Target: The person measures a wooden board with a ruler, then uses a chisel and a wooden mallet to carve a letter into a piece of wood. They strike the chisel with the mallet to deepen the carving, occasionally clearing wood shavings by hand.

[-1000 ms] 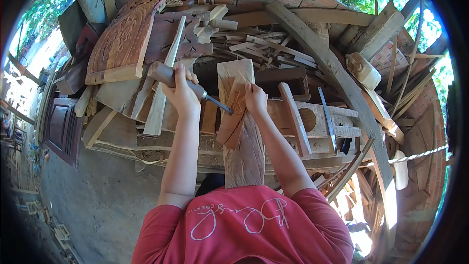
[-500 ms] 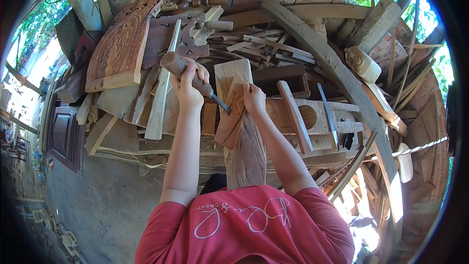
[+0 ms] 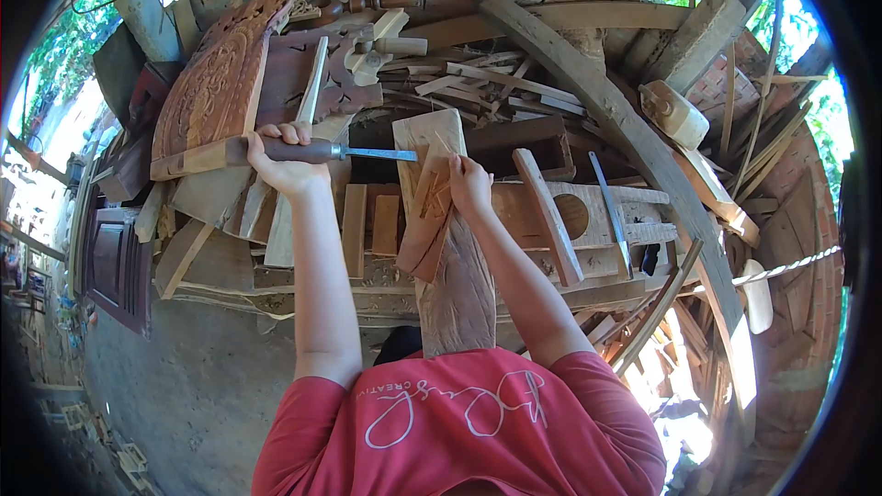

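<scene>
My left hand (image 3: 290, 163) is wrapped round the wooden handle of a chisel (image 3: 378, 154). The chisel lies nearly level, its blade pointing right and its tip at the left side of the worked wood. My right hand (image 3: 470, 186) grips the right edge of a short reddish wood piece (image 3: 424, 255), fingers closed on it. Wood shavings (image 3: 439, 195) gather on this piece beside my right fingers. Beneath it runs a thick, rough board (image 3: 457, 303) that slopes toward my body; a paler upright end (image 3: 430, 129) stands behind.
A carved wooden panel (image 3: 216, 83) leans at the left. Right of my hands lie a wood strip (image 3: 548, 218) and a long metal blade (image 3: 610, 211). A thick beam (image 3: 634, 142) slants across the right, with a plastic jug (image 3: 675, 116) near it. Offcuts pile up behind.
My left hand has moved left and slightly down, drawing the chisel out of the shavings and turning it from slanting downward to nearly level. My right hand still grips the wood piece.
</scene>
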`<act>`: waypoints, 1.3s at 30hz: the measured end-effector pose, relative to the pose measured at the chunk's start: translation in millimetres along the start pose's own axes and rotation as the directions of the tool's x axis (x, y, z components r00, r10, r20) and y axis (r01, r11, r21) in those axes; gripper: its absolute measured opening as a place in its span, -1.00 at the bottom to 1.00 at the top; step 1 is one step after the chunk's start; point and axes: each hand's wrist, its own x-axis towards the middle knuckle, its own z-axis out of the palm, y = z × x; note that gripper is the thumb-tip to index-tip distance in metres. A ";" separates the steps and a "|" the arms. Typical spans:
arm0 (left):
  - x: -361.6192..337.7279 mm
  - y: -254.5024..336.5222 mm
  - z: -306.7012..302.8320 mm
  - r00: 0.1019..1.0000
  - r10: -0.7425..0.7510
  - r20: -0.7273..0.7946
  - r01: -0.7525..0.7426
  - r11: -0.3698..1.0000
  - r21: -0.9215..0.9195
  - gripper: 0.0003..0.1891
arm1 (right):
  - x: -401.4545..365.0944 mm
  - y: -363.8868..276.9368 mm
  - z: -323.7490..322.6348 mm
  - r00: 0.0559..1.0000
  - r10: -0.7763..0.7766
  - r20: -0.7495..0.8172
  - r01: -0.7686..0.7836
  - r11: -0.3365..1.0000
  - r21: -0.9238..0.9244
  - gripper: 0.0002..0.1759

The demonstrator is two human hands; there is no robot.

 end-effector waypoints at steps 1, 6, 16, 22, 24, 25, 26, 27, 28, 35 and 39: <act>1.0 5.0 4.4 0.993 0.004 0.117 -0.008 1.000 0.030 -0.64 | 0.0 -0.7 -0.8 1.000 0.014 0.018 -0.014 1.000 -0.012 -0.54; -18.7 13.0 19.0 0.934 -0.119 0.338 0.111 0.993 0.041 -0.66 | 1.2 -1.9 0.2 0.997 0.044 0.057 -0.044 0.999 0.001 -0.56; -46.4 -10.4 23.8 0.846 -0.241 0.476 0.135 0.960 0.245 -0.76 | 0.4 -2.9 -3.1 0.997 0.042 0.069 -0.045 0.998 0.033 -0.55; -59.0 -18.8 40.6 0.834 -0.192 0.517 0.007 0.941 0.339 -0.88 | 1.6 -1.0 -1.3 0.997 0.014 0.070 -0.017 0.999 0.037 -0.55; -65.8 -16.3 41.8 0.840 -0.178 0.513 -0.030 0.928 0.370 -0.89 | 1.0 -1.5 -1.5 0.998 0.017 0.067 -0.020 0.999 0.047 -0.55; -68.7 -15.3 42.6 0.845 -0.165 0.509 -0.064 0.913 0.403 -0.90 | 0.8 -2.4 -1.7 0.997 0.022 0.067 -0.025 0.999 0.047 -0.55; -70.9 -15.5 43.2 0.834 -0.151 0.531 -0.091 0.911 0.402 -0.90 | 0.3 -2.9 -2.2 0.998 0.015 0.054 -0.017 0.999 0.047 -0.55; -73.6 -15.6 44.0 0.835 -0.160 0.527 -0.083 0.910 0.407 -0.90 | -1.2 -3.9 -3.3 0.999 0.008 0.041 -0.010 0.999 0.045 -0.55; -76.2 -15.7 45.4 0.796 -0.194 0.573 -0.104 0.889 0.446 -0.90 | -2.0 -3.9 -3.8 0.999 0.015 0.045 -0.017 0.999 0.043 -0.55; -93.0 -25.1 59.7 0.640 -0.199 0.742 -0.378 0.759 0.530 -0.87 | 9.4 21.8 18.3 0.997 -0.053 0.060 0.055 0.998 -0.025 -0.55; -77.6 -25.3 71.3 0.186 -0.060 0.981 -0.816 0.547 0.188 -0.87 | 13.6 44.4 39.3 0.995 -0.094 -0.027 0.097 0.930 0.354 -0.55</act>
